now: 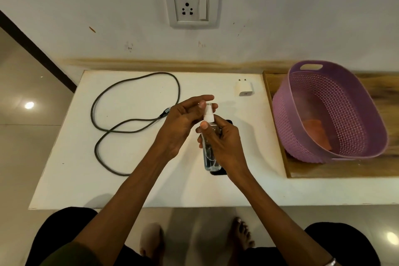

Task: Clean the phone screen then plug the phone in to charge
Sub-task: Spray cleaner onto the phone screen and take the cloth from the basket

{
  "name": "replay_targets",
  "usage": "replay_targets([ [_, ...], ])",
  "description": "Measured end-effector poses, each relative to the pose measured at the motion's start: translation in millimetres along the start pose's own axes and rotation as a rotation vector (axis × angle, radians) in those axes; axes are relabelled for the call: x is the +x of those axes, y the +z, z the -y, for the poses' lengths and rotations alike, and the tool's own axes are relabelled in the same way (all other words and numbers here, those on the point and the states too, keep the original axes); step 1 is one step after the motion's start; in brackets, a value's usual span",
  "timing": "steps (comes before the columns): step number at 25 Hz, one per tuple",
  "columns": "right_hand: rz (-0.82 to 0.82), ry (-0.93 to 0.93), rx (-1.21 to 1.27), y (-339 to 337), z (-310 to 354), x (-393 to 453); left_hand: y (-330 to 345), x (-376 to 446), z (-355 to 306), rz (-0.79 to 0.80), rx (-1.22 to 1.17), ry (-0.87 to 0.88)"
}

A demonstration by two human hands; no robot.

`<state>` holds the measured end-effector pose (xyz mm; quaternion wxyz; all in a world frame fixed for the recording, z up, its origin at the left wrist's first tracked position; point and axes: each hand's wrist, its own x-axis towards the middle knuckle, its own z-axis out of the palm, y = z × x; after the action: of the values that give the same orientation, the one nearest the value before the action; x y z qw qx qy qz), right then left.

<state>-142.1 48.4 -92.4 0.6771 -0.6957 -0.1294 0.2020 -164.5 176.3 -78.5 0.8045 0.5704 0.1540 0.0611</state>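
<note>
Right hand: your right hand (224, 138) is wrapped around a clear spray bottle (210, 157), thumb across its neck, holding it upright above the white board (75, 147).
Left hand: your left hand (183, 123) is at the bottle's white spray head (209, 114); your fingers (203, 98) are loosely curled around the top, but whether they pinch it, you cannot tell.
Phone: the dark phone (218, 172) lies on the board under your right hand, mostly hidden.
Cable: the grey cable (138, 101) lies looped on the board's left part.
Adapter: the white charger plug (244, 88) lies on the far side, right of the cable.
Socket: the wall socket (192, 6) is beyond the board.
Basket: the purple basket (345, 84) on the right holds an orange cloth (317, 134).
</note>
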Motion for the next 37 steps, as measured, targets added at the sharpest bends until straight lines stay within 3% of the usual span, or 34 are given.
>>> replay_targets([
  [3, 0.022, -0.014, 0.006, 3, 1, -1, 2, -3, -1, -0.09, -0.012, -0.009],
  [7, 0.031, 0.03, 0.034, 6, 2, -4, -1, -2, 1, 0.009, -0.023, -0.065],
  [14, -0.078, -0.057, -0.022, -10, 30, -3, -4, -4, -9, 0.001, 0.117, 0.067],
  [21, -0.278, -0.321, -0.154, -95, 121, 40, 10, 2, -14, -0.05, 0.251, 0.044],
  [25, -0.429, -0.366, -0.3, -157, 143, 62, 16, 4, -7, -0.104, 0.341, 0.037],
  [32, -0.541, -0.198, -0.424, -207, 92, 78, 8, 9, 18, -0.081, 0.745, 0.17],
  [37, -0.549, -0.107, -0.491, -215, 65, 82, 1, 15, 36, 0.049, 0.926, 0.125],
])
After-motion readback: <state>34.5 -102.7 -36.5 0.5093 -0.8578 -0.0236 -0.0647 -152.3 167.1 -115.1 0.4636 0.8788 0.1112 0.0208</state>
